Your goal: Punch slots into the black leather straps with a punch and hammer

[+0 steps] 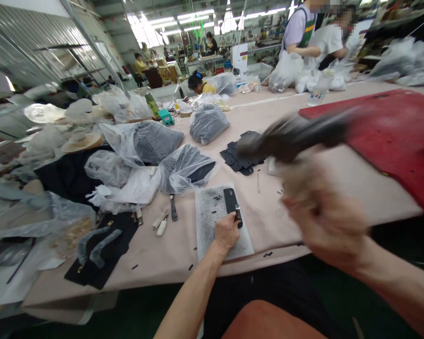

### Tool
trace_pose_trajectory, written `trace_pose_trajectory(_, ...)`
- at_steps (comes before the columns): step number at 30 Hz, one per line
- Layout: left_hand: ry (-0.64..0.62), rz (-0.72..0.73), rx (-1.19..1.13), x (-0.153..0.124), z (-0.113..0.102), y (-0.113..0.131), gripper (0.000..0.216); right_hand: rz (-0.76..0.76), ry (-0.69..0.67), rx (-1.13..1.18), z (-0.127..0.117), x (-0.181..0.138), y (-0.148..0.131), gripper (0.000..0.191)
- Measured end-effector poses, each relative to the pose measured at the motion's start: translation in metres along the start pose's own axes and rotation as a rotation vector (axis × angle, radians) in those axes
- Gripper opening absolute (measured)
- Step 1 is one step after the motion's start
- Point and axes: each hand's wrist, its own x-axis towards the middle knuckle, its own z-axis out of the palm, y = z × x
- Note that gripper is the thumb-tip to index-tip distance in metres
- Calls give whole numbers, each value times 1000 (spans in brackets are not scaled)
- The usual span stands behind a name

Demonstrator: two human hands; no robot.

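Observation:
My left hand [227, 231] is closed around a short metal punch [238, 209], held upright near the lower end of a black fabric or leather piece [229, 199]. That piece lies on a white board [205, 235] marked with dark specks and small black offcuts. To the right, my right hand [318, 207] is raised above the table, gripping a dark hammer [289, 134]. Both hammer and hand are smeared by motion. Behind the hammer a pile of black cut pieces [245, 162] is partly hidden.
White-handled tools [161, 225] and a dark-handled tool [173, 208] lie left of the board. Plastic bags of dark pieces [155, 141] crowd the back left. Red material [399, 155] covers the right side. Several people work farther back.

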Motion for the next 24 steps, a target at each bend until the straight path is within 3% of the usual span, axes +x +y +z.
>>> trace_pose_trajectory(3,-9,3,4,0,1,-1,13,-4,-329,-273,14,-26,38,53)
trace_pose_trajectory(5,-14,-6,0,-1,1,-1,14,44,-466,-445,12,-39,64,53)
trace_pose_trajectory(7,-18,-16,-14,-1,1,-2,15,192,-483,-477,8,-47,90,53)
trace_pose_trajectory(11,0,-20,-26,-1,0,-2,15,663,-411,-188,15,-64,149,60)
trace_pose_trajectory(14,2,-20,-38,-1,0,-2,14,736,-364,-205,33,-77,187,56)
trace_pose_trajectory(17,-7,-58,-51,-2,1,-2,14,529,-265,-541,55,-82,198,42)
trace_pose_trajectory(19,-2,-85,-63,-3,2,-2,15,425,-206,-606,73,-79,191,36)
trace_pose_trajectory(21,6,-92,-93,-6,5,-1,17,438,-233,-420,96,-74,181,31)
trace_pose_trajectory(24,6,-85,-141,-11,9,3,21,628,-308,24,134,-69,172,20)
